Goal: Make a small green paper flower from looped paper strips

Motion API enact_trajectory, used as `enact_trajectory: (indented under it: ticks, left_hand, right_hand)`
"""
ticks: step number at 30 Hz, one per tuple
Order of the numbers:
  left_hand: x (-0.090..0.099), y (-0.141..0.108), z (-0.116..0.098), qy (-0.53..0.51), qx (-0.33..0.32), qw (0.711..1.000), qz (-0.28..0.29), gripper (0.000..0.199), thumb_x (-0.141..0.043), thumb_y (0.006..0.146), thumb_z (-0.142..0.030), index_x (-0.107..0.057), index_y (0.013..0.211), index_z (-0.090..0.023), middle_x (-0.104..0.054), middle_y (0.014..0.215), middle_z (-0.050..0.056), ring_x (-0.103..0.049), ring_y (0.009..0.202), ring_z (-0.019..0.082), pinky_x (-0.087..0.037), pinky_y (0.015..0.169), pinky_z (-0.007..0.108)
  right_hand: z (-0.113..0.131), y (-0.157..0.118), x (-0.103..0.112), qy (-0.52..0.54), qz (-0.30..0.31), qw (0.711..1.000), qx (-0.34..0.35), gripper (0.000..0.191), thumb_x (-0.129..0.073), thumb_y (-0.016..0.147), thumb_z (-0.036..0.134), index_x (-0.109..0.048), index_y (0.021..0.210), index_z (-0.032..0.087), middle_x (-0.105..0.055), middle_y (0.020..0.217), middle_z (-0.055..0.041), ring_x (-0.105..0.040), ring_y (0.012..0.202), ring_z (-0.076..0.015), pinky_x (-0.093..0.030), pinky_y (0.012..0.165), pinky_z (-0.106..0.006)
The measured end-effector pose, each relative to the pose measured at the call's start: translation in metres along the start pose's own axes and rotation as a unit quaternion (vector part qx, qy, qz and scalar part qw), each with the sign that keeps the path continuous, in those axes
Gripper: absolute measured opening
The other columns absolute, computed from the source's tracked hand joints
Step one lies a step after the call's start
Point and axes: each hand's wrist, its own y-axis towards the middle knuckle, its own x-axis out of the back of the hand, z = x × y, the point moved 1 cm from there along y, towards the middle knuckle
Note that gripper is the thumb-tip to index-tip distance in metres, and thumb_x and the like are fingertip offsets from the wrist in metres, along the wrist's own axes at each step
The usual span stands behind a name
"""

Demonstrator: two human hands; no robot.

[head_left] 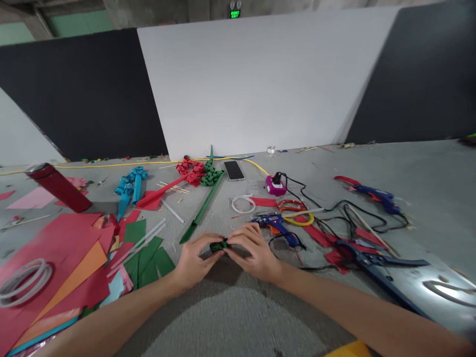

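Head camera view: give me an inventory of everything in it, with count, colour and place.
Exit sign: one, green, top
Wall panels: several, white and black, behind
Floor: one, grey, underneath
Yellow cable: one, along panels
Bottle: one, red, left
Paper: many, mostly red, green, pink, orange; left
Coils: two, white, left and centre
Folded pieces: several, blue, red, green; back
Sticks: several, pale, scattered
Phone: one, black, back centre
Socket block: one, purple, right of phone
Glue guns: two, blue, right
Loop handles: red and yellow, by nearer gun
Cutter: one, dark blue, right front
Held piece: one, dark green, between hands
Left hand, right hand: bare, centre
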Motion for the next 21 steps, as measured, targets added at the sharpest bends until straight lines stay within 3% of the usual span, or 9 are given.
enact_trajectory:
  ticks: [4,8,12,16,21]
  left_hand:
    - [0.0,0.001,-0.002,-0.034,-0.001,0.999,0.03,0.018,-0.068,0.086,-0.019,-0.066,0.104,-0.017,-0.072,0.104,0.01,-0.067,0.1,0.02,-0.053,0.092,0.034]
    - [0.001,0.001,-0.003,-0.078,0.062,0.992,0.082,0.017,-0.067,0.087,-0.027,-0.064,0.099,-0.015,-0.068,0.094,0.009,-0.064,0.088,0.018,-0.052,0.082,0.03]
    - [0.002,0.004,0.001,-0.157,0.116,0.977,0.086,0.023,-0.061,0.092,-0.037,-0.062,0.089,-0.014,-0.064,0.088,0.008,-0.061,0.082,0.016,-0.05,0.075,0.027]
    - [0.003,0.005,0.002,-0.166,0.096,0.978,0.079,0.025,-0.062,0.091,-0.039,-0.062,0.086,-0.015,-0.063,0.086,0.008,-0.06,0.083,0.017,-0.049,0.078,0.029]
    - [0.004,0.005,-0.004,-0.147,0.059,0.983,0.091,0.021,-0.06,0.093,-0.036,-0.063,0.092,-0.015,-0.064,0.09,0.01,-0.061,0.087,0.018,-0.049,0.082,0.031]
  right_hand:
    - [0.001,0.004,0.002,0.045,0.037,0.998,-0.005,0.005,-0.061,0.09,0.019,-0.057,0.089,0.022,-0.066,0.09,-0.0046,-0.056,0.082,-0.0188,-0.043,0.08,-0.037]
    - [0.001,0.007,0.001,0.145,0.066,0.987,-0.031,0.003,-0.059,0.091,0.021,-0.058,0.088,0.022,-0.062,0.088,-0.0046,-0.058,0.083,-0.0176,-0.048,0.079,-0.033]
    - [0.001,0.009,0.001,0.217,0.079,0.969,-0.092,0.006,-0.06,0.092,0.025,-0.06,0.088,0.021,-0.064,0.086,-0.0047,-0.06,0.082,-0.0174,-0.049,0.079,-0.032]
    - [0.004,0.012,0.003,0.249,0.091,0.954,-0.141,0.014,-0.062,0.093,0.032,-0.062,0.087,0.02,-0.065,0.082,-0.0042,-0.061,0.077,-0.0165,-0.049,0.074,-0.03]
    - [0.008,0.016,0.007,0.259,0.105,0.949,-0.147,0.014,-0.064,0.091,0.033,-0.063,0.086,0.019,-0.064,0.081,-0.0037,-0.06,0.078,-0.0168,-0.048,0.075,-0.031]
